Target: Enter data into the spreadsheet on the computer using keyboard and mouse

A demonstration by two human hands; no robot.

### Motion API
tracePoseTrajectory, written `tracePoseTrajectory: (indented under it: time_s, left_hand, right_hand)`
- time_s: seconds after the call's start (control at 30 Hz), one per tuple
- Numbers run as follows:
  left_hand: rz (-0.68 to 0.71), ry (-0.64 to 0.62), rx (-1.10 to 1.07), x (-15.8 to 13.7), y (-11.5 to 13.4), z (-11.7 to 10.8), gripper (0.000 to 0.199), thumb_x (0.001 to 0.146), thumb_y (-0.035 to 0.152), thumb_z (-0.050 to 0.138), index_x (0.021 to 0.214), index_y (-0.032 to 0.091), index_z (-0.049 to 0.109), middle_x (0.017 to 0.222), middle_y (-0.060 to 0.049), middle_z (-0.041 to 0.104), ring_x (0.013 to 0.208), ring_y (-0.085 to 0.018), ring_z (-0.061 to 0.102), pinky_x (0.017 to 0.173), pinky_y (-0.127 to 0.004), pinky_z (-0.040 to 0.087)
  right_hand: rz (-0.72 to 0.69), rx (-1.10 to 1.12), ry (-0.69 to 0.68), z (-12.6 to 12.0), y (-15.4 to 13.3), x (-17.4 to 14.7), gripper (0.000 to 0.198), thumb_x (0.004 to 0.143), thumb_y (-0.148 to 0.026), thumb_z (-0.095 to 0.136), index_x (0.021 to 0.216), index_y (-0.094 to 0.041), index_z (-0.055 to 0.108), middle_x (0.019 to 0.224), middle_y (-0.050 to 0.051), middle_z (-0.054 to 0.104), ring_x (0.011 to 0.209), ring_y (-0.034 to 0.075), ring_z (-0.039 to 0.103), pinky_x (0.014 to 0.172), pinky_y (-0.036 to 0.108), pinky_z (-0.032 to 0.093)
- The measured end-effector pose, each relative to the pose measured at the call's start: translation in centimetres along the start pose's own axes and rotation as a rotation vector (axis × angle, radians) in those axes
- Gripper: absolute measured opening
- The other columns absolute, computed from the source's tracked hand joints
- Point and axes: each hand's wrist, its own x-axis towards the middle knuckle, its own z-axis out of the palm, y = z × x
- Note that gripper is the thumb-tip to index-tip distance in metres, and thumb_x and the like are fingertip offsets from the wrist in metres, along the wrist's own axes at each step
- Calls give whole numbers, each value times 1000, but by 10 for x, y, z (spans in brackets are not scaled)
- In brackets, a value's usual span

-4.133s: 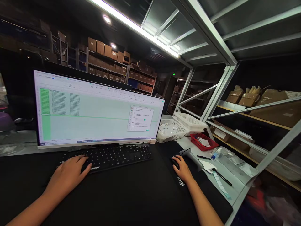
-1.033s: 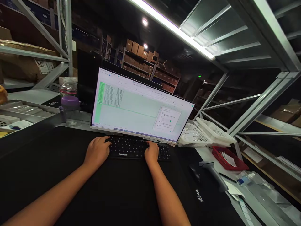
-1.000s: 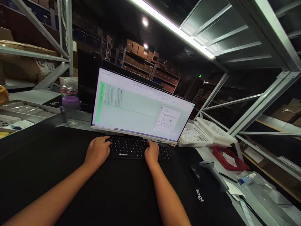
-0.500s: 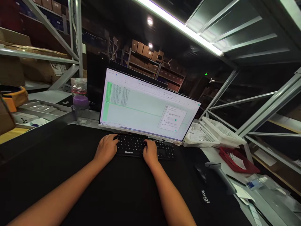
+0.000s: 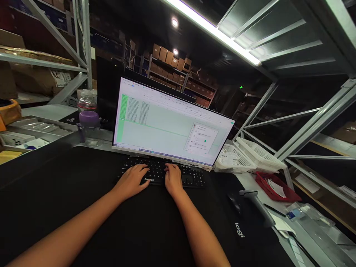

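Mat (image 5: pixel 144 230) below; left hand (image 5: pixel 132 181), right hand (image 5: pixel 173 179) loose on keyboard (image 5: pixel 158 171), grasping nothing (light taps should work best).

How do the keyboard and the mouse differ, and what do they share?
The keyboard is long and flat, while the mouse is small and rounded. The keyboard has pale-marked keys; the mouse shows no readable marking. The keyboard lies in front of the monitor; the mouse is farther right, beside the scanner. Both are dark and rest on the black mat.
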Motion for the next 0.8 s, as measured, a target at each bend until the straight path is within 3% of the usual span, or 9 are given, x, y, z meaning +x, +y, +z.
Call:
tracePoseTrajectory:
  time_s: [0.2, 0.3, 0.43, 0.6, 0.8]
  left_hand:
    - [-41, 10, 13, 0, -4, -1, 49, 88, 47, 58, 123, 17, 75, 137, -19, 69, 130, -36, 64, 115, -53, 51]
    - [-56, -5, 20, 0, -7, -1, 50, 88, 46, 57, 124, 16, 75, 137, -19, 69, 131, -36, 63, 114, -52, 52]
    - [-29, 12, 30, 1, -11, 4, 52, 88, 47, 54, 124, 16, 75, 134, -19, 70, 129, -36, 64, 113, -53, 52]
    - [-3, 39, 26, 2, -18, 13, 51, 89, 51, 52, 118, 17, 77, 131, -18, 72, 124, -36, 66, 110, -53, 54]
    - [19, 69, 34, 3, -23, 20, 51, 92, 52, 48, 116, 18, 76, 128, -19, 72, 123, -35, 66, 108, -52, 54]
  right_hand:
    - [-151, -99, -85, 6, -14, -13, 36, 93, -12, 55, 124, -22, 71, 123, 8, 73, 121, 23, 62, 111, 39, 49]
    - [-126, -102, -91, 14, -17, -17, 44, 93, -23, 65, 137, -22, 65, 135, 11, 67, 130, 26, 60, 116, 43, 47]
    - [-82, -112, -93, 19, -17, -17, 69, 88, -33, 77, 153, -23, 54, 158, 15, 53, 154, 32, 42, 128, 52, 36]
    - [1, -105, -93, 19, -21, -16, 49, 103, -31, 57, 151, -20, 57, 162, 15, 52, 160, 31, 36, 132, 55, 29]
    - [-3, -149, -111, 15, -22, -11, 63, 96, -37, 71, 154, -18, 54, 166, 17, 48, 163, 33, 31, 134, 57, 23]
